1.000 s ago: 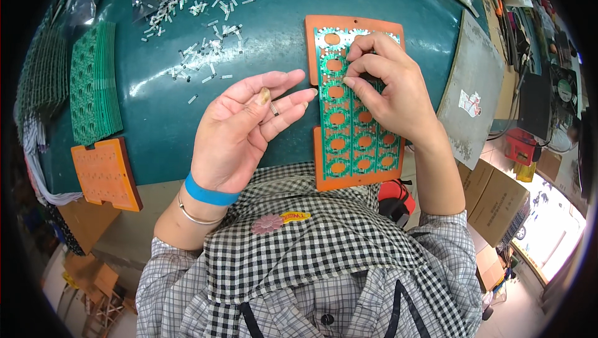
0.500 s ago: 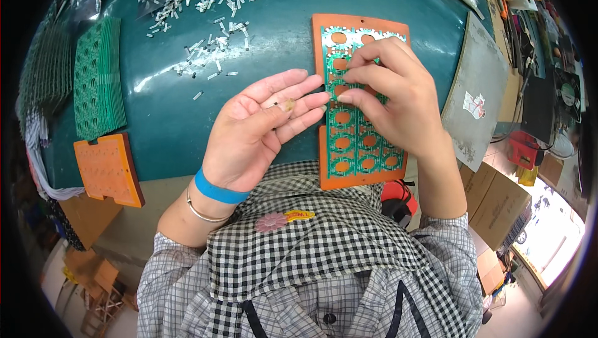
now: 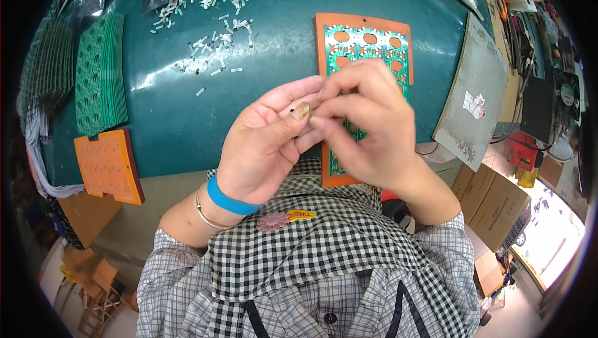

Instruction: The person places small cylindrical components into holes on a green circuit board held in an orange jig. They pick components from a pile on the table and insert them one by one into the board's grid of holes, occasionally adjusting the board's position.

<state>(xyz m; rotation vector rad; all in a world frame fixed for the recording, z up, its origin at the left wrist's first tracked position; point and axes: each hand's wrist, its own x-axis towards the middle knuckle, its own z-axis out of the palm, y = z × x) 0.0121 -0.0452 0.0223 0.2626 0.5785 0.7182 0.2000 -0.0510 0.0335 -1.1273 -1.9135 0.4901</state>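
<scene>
Board (image 3: 369,50) top row looks filled; loose parts (image 3: 235,70) remain. Left grip (image 3: 265,127) holds dark bit (image 3: 291,111); right grip (image 3: 377,129) narrow, closure unclear.

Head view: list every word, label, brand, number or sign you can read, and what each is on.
Yellow patch on the checked apron: short lettering; I won't copy it.
Cardboard box: faint marks, too blurred to read.
White paper on the grey sheet: reddish marks, not readable.
Green circuit board: any print is too small to read.
</scene>
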